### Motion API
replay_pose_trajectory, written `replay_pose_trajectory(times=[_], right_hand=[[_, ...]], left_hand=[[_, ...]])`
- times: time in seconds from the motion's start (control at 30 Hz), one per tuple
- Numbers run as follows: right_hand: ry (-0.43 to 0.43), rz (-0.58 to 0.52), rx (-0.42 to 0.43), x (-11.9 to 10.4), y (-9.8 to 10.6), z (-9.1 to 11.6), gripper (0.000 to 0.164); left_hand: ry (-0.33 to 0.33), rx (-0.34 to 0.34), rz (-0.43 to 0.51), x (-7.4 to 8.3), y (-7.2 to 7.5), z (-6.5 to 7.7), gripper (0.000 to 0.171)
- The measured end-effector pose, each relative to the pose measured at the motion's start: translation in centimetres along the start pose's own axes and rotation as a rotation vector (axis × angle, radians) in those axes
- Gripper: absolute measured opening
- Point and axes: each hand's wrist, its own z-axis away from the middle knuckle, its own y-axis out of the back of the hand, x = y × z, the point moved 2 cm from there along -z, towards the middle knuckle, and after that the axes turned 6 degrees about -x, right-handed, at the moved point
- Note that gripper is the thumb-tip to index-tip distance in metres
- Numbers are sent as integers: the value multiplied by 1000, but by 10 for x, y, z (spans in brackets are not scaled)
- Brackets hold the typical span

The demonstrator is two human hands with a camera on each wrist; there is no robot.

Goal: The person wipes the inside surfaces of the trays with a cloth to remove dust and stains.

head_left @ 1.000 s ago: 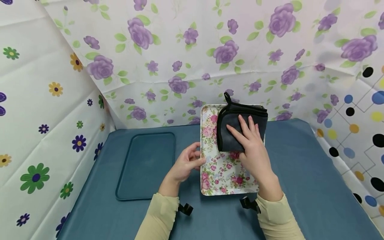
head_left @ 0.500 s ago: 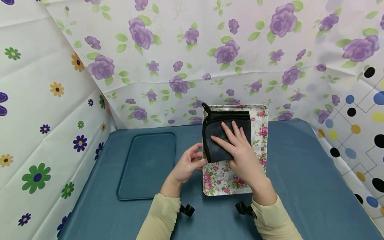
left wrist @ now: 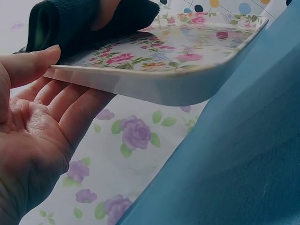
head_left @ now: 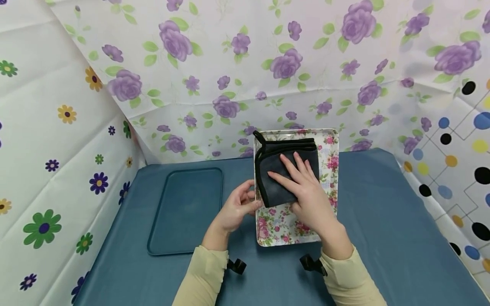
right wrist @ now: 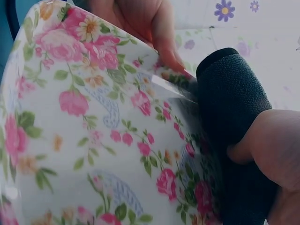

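Observation:
In the head view, a white tray with a pink rose print is held up off the table, its far end raised. My left hand grips its left rim. The left wrist view shows the thumb on top and the fingers underneath. A folded dark grey cloth with black edging and a hanging loop lies on the tray's left part. My right hand presses it with straight, spread fingers. From the right wrist view, the thumb rests against the cloth's thick folded edge.
A dark teal tray lies flat on the blue-covered table, left of the floral tray. Purple-flowered sheeting stands behind the table. Patterned panels flank it, with flowers on the left panel and dots on the right panel.
The right hand has slid the cloth across the tray from its right side to its left rim, slightly toward me. The left hand keeps its grip on the tray.

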Motion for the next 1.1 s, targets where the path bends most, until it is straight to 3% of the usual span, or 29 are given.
replay_pose_trajectory(times=[0.4, 1.1], right_hand=[[-81, 14, 44, 18, 11, 7, 104], [-97, 2, 71, 22, 15, 8, 105]], left_hand=[[-28, 15, 18, 3, 6, 2, 48], [-16, 25, 18, 5, 8, 3, 53]])
